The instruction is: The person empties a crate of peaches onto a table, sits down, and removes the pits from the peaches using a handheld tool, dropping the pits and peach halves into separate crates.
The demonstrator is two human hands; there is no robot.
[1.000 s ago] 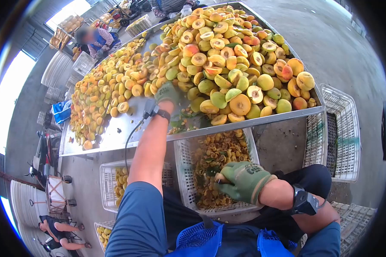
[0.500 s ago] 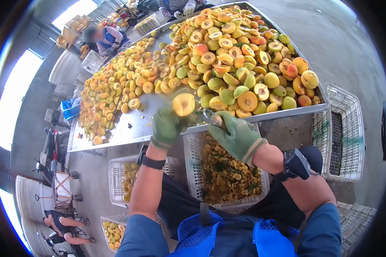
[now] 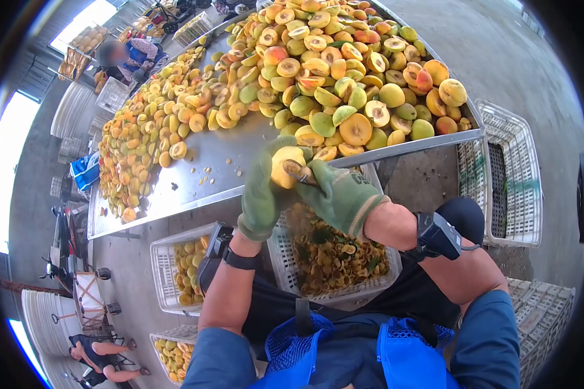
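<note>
Both hands are gloved in green and raised together before the chest. The left hand [image 3: 261, 194] is cupped, fingers curled upward, forearm bare, a dark band worn at the wrist. The right hand [image 3: 340, 198] is closed, pressed against the left; a black device is strapped to its forearm.

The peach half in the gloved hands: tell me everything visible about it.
The peach half is yellow-fleshed, with its cut face turned up toward the camera and a brown pit or hollow near its right edge. The left hand, in a green glove, cups it from below and behind. The right hand, also gloved, presses at the pit side, seemingly with a small tool, largely hidden. It is held above the white crate of pits, just before the metal table edge.
</note>
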